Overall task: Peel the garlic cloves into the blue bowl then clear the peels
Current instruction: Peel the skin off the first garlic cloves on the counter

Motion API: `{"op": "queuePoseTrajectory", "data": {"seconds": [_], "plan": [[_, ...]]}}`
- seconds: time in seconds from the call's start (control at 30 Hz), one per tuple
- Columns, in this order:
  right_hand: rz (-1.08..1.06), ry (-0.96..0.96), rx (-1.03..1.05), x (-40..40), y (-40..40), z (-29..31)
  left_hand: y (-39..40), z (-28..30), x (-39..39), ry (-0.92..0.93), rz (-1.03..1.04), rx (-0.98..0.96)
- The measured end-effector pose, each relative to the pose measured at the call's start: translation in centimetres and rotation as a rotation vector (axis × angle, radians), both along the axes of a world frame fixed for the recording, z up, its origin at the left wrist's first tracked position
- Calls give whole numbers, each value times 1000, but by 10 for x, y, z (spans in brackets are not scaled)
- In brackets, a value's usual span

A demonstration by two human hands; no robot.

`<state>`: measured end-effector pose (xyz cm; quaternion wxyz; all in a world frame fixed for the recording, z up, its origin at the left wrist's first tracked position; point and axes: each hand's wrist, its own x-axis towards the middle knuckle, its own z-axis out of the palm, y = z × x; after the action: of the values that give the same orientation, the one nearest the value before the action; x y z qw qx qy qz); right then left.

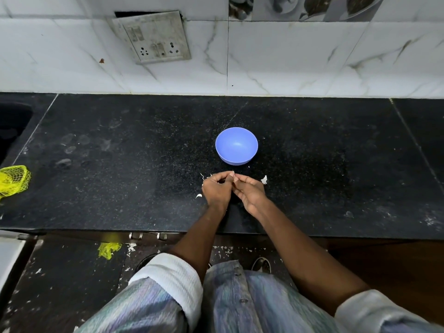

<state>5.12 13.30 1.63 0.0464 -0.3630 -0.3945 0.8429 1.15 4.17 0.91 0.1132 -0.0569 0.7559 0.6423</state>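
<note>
One head-worn wide view looks steeply down onto the dark countertop (120, 188).

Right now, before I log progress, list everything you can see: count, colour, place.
blue bowl: one, blue, centre of the counter, looks empty
garlic clove: one, pale, pinched between both hands, mostly hidden
peels: a few, white, on the counter around the hands
counter: one, black speckled stone, along the wall
mesh bag: one, yellow, counter's left edge
mesh scrap: one, yellow, on the floor
switch panel: one, grey, on the tiled wall
left hand: fingers curled on the clove
right hand: fingers pinching the clove
</note>
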Motion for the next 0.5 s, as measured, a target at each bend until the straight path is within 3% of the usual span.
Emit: {"op": "queuePoseTrajectory", "data": {"seconds": [0.5], "plan": [[79, -123, -74, 2, 0, 6, -13, 0, -10, -206, -197, 237]]}}
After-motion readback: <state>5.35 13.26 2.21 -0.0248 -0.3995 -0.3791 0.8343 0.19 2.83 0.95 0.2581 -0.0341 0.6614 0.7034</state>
